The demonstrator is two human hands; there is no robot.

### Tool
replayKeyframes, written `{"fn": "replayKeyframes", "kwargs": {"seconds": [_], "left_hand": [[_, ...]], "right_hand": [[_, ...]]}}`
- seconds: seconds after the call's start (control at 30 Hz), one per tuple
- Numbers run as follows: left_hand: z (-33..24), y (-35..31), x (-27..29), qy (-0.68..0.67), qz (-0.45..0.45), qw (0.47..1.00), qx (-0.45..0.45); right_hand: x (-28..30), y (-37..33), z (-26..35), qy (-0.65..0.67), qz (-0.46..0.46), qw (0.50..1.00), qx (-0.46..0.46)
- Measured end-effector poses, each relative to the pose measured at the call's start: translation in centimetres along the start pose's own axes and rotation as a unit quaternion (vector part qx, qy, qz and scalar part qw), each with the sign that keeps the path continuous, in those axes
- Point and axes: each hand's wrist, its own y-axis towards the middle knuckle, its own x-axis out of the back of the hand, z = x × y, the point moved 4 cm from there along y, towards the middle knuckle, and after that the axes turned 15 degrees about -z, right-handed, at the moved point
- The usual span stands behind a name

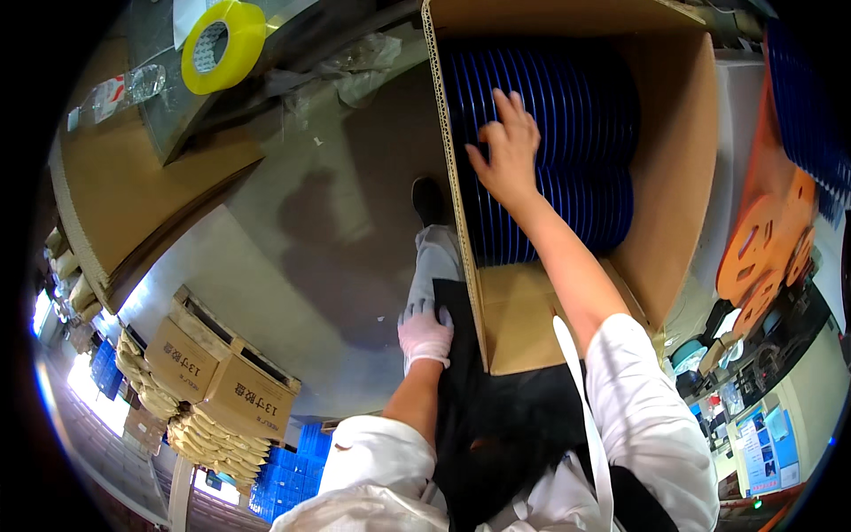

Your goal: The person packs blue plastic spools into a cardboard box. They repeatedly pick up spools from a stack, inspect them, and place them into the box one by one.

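A tall cardboard box (pixel 678 160) stands open in front of me, holding rows of round dark-blue plastic discs (pixel 576 115) packed on edge. My right hand (pixel 512 151), bare, is inside the box over the left part of the discs. Its fingers are apart and hold nothing; whether the fingertips touch the rims I cannot tell. My left hand (pixel 425 337) wears a pale pinkish glove with grey fingertips. It hangs by my grey trouser leg (pixel 438 257) beside the black apron (pixel 470 390), fingers stretched out and holding nothing.
A yellow tape roll (pixel 238 49) and a plastic bottle (pixel 120 96) are at the upper left, above brown cardboard (pixel 142 191). Closed cartons (pixel 244 390) stand by a wooden pallet (pixel 199 324) at the lower left. Orange panels (pixel 753 244) and more blue discs (pixel 802 106) are at the right.
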Motion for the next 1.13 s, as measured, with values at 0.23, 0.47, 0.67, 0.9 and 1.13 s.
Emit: {"fn": "replayKeyframes", "kwargs": {"seconds": [0.23, 0.47, 0.67, 0.9, 1.13], "left_hand": [[1.9, 2.9, 3.8, -0.068, -0.093, 0.988, -0.100], [2.1, 9.7, 11.2, -0.219, -0.255, 0.932, -0.133], [-15.7, 19.8, 30.7, -0.302, -0.401, 0.806, -0.313], [-20.9, 23.8, 32.4, 0.202, -0.297, 0.809, -0.465], [-22.7, 18.1, 26.4, 0.521, -0.108, 0.708, -0.465]], "right_hand": [[26.1, -15.6, -1.2, -0.220, -0.035, 0.958, -0.180], [24.8, -31.1, 0.5, 0.243, -0.414, 0.504, -0.718], [7.9, -19.1, -6.4, 0.275, -0.299, 0.460, -0.790], [7.0, -16.3, -7.2, 0.216, -0.080, 0.506, -0.831], [6.8, -15.9, -7.8, 0.190, -0.024, 0.512, -0.838]]}}
